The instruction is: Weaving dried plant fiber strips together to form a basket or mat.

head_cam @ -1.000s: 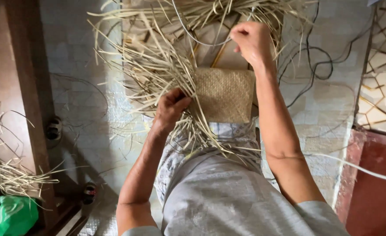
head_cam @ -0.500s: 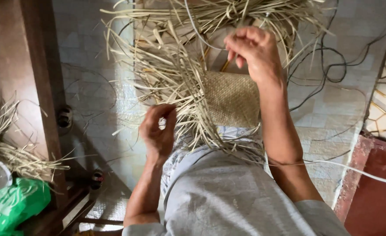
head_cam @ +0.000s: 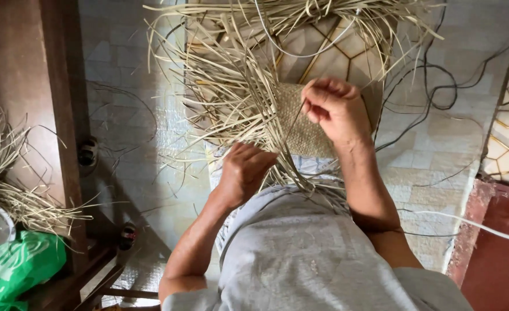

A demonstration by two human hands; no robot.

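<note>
Straw, pale and dry, fans out in every direction from a small woven mat (head_cam: 303, 124) that lies over the person's lap, above a tiled floor (head_cam: 128, 115). The woven patch is tight and square; loose strands (head_cam: 231, 98) spray from its left and top edges, and more trail down toward the grey shirt (head_cam: 306, 253).

The right hand (head_cam: 338, 109) is over the mat's upper right part, fingers curled and pinched on a single thin strand (head_cam: 293, 124) that runs down across the weave. The left hand (head_cam: 246, 170) sits at the mat's lower left corner, fingers folded in among the loose ends; it looks closed on a bunch of them, though what exactly it grips is hidden by the straw.

By my reading, the weaving is mid-pass: one strand is drawn taut by the right hand while the left steadies the edge. The next move seems to call for keeping that strand tight and threading it over and under its neighbours without letting the loose ones tangle.

Dark cables (head_cam: 433, 86) loop over the floor to the right. At the left stand a wooden frame (head_cam: 64, 115), another heap of straw (head_cam: 7, 178) and a green bag (head_cam: 12, 268).
</note>
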